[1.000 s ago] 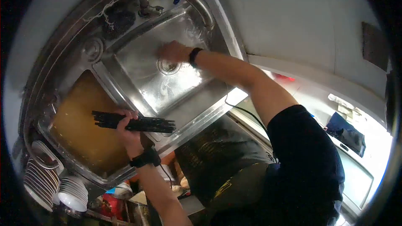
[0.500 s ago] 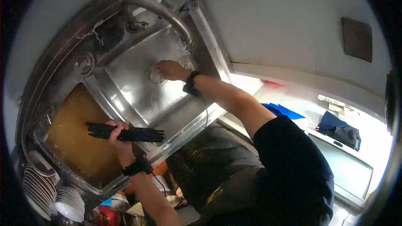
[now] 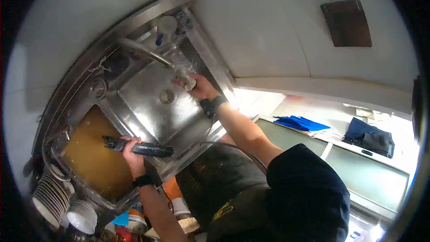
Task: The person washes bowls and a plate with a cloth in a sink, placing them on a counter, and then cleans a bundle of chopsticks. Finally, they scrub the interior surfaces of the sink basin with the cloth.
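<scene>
A bundle of black chopsticks (image 3: 154,149) is gripped in my left hand (image 3: 133,152), held level above the divider between the two sink basins. My right hand (image 3: 204,87) is raised under the faucet (image 3: 152,55), fingers closed on a small round whitish piece that looks like a drain strainer (image 3: 190,83). Water appears to run from the spout over its fingers. Below it, the drain hole (image 3: 167,96) shows in the bare floor of the steel basin (image 3: 143,85).
Murky brownish water (image 3: 92,152) fills the left basin. Stacked white bowls (image 3: 81,217) and plates (image 3: 50,201) stand beyond its near-left corner. A white cup (image 3: 167,24) sits behind the faucet. Blue cloth (image 3: 302,124) lies on a glass-topped cabinet (image 3: 367,179) at right.
My right hand has lifted from the drain up under the faucet, now with the strainer in it. My left hand still holds the chopsticks, slightly tilted. The view has shifted.
</scene>
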The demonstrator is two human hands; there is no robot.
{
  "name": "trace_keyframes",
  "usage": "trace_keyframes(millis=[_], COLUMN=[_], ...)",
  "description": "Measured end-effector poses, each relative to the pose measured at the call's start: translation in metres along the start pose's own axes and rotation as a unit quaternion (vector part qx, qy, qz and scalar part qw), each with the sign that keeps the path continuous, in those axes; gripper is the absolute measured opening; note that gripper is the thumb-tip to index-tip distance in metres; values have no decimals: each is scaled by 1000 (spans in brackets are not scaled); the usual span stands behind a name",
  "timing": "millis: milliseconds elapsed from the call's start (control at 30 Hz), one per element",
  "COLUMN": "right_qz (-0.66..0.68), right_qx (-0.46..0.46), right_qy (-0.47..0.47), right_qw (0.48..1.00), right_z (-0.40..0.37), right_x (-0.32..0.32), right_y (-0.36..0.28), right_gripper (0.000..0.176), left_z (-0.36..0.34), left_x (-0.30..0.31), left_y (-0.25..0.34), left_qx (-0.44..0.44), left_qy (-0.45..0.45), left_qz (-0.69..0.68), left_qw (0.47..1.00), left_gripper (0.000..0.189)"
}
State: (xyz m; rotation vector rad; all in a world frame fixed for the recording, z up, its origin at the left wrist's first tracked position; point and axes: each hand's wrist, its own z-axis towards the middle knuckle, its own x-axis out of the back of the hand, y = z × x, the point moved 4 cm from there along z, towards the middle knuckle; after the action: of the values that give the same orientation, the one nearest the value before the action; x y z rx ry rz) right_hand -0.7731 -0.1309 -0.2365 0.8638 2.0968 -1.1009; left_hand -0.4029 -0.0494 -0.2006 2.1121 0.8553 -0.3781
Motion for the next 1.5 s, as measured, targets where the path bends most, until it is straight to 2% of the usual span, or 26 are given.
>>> trace_keyframes(millis=[67, 133, 167, 333, 400, 467, 600, 633, 700, 767, 800, 867, 967, 1067, 1133, 1200, 1233, 1300, 1367, 1433, 1500], right_qz=[21, 152, 139, 319, 298, 183, 103, 47, -178, -480, -606, -797, -834, -811, -724, -679, -685, -595, -365, -453, -529], right_qx=[20, 1, 1, -98, -105, -76, -43, -49, 7, 99, 139, 152, 113, 101, 44, 20, 27, -14, -106, -117, -128], right_qy=[3, 32, 33, -127, -49, 172, 73, 51, 24, -9, -23, -79, -16, -17, 15, 30, 29, 114, 278, 221, 205], right_qw=[1000, 988, 990, 934, 948, 965, 991, 996, 984, 871, 783, 579, 540, 576, 688, 733, 728, 796, 882, 855, 814], right_z=[3, 7, 11, 5, -2, -36, -2, -1, 10, 19, 17, -14, -13, 9, 15, 20, 21, 25, 24, 18, 14], right_x=[2, 2, 5, 14, 7, -62, 9, 19, 40, 49, 42, -24, -50, -33, -17, -11, -13, -13, -30, -18, -1], right_y=[-2, -6, -4, 11, 6, -14, 21, 24, 32, 43, 43, 21, 33, 54, 62, 67, 68, 69, 70, 65, 59], right_gripper=[27, 22, 20, 35, 31, 19, 16, 17, 23, 29, 33, 40, 45, 70, 74, 71, 66, 51, 44, 42, 41], left_z=[-17, -21, -25, -37, -34, -36, -45, -47, -50, -47, -45, -40, -39, -37, -36, -38, -36, -31, -30, -31, -32], left_x=[-26, -31, -33, -56, -52, -50, -60, -61, -64, -60, -56, -48, -45, -42, -41, -39, -35, -27, -27, -28, -32], left_y=[6, 3, 3, -1, -8, -11, -10, -10, -11, -15, -18, -21, -24, -24, -24, -24, -25, -29, -28, -28, -25], left_qx=[-2, -5, -10, -11, -13, -28, -14, -13, -7, -19, -25, -30, -29, -23, -46, -48, -52, -59, -59, -58, -60], left_qy=[30, 25, 17, 19, 8, 0, 12, 13, 37, 26, 20, 14, 45, 49, 61, 86, 84, 77, 85, 85, 77], left_qz=[31, 43, 55, 58, 46, 49, 44, 41, 14, 10, 9, 7, -13, -28, -29, -16, -14, -7, -6, -11, -21], left_qw=[999, 999, 998, 998, 999, 998, 999, 999, 999, 999, 999, 999, 998, 998, 997, 995, 995, 995, 995, 995, 995], left_gripper=[25, 25, 25, 24, 23, 23, 24, 24, 25, 26, 26, 27, 24, 23, 22, 23, 23, 23, 23, 23, 22])
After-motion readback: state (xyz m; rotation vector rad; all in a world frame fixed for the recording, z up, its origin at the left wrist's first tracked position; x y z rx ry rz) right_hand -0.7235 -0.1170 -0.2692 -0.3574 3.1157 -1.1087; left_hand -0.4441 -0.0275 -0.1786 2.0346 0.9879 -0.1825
